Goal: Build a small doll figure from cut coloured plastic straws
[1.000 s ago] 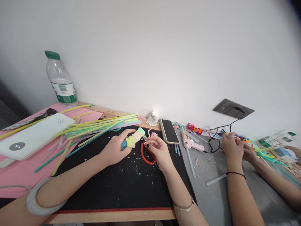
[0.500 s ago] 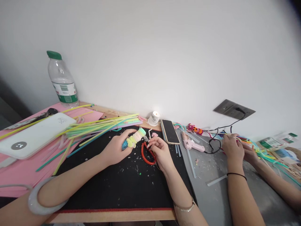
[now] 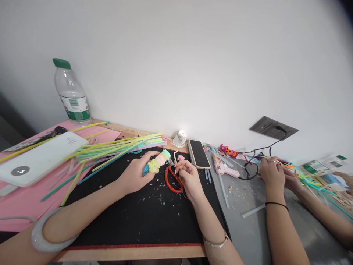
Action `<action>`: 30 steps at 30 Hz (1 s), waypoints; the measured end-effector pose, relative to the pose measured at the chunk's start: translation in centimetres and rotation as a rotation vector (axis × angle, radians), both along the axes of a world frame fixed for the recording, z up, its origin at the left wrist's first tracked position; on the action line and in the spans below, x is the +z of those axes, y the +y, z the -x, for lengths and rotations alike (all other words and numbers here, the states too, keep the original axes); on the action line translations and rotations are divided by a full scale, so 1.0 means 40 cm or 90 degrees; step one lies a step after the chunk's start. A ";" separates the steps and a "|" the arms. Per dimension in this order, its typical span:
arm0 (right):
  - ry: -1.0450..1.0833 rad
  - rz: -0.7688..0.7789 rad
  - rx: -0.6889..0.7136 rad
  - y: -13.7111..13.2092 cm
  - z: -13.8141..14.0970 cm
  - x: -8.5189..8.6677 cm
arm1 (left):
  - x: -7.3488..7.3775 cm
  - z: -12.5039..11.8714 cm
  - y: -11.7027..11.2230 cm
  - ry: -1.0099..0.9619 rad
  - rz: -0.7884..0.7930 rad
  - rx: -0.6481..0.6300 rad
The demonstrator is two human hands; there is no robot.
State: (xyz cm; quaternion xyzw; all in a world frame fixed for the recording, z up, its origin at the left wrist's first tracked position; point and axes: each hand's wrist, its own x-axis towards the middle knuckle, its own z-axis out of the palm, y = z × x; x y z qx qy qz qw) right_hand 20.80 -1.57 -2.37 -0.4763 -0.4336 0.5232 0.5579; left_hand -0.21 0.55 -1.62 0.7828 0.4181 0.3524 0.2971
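Observation:
My left hand (image 3: pixel 138 170) is wrapped round a fuzzy pipe-cleaner piece (image 3: pixel 158 162), coiled in mint, cream, yellow and blue bands. Its mint end points away to the upper right. My right hand (image 3: pixel 189 178) hovers beside it with thumb and fingers pinched together; whatever they hold is too small to make out. Under and beside those fingers lies a red-handled cutting tool (image 3: pixel 174 190) on the black mat (image 3: pixel 132 217), its jaws partly hidden. A short bent white pipe-cleaner bit (image 3: pixel 175 156) and a pink scrap (image 3: pixel 181 158) are just behind my right fingertips.
Loose pipe cleaners (image 3: pixel 121 149), a white power bank (image 3: pixel 44 158) and a bottle (image 3: pixel 73 95) are to the left. Behind stand a paper cup (image 3: pixel 180 139) and a phone (image 3: pixel 199 154). Rightward lie a pink glue gun (image 3: pixel 224 168) with a cord and a co-worker's hands (image 3: pixel 273 173).
My right fingers have shifted slightly up and off the red handle. My left hand keeps its hold on the pipe-cleaner piece. The view has drifted slightly.

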 end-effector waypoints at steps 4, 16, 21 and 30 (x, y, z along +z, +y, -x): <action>0.014 0.002 0.006 0.002 0.000 0.001 | 0.004 -0.001 -0.001 0.001 -0.002 -0.002; 0.059 0.006 0.022 0.000 0.002 0.002 | 0.004 0.000 -0.001 0.002 0.015 -0.005; 0.045 0.006 0.019 0.001 0.004 0.001 | 0.004 -0.001 0.000 0.002 0.003 -0.006; 0.030 0.001 0.010 0.001 0.005 0.001 | 0.001 -0.001 0.000 0.002 -0.006 -0.004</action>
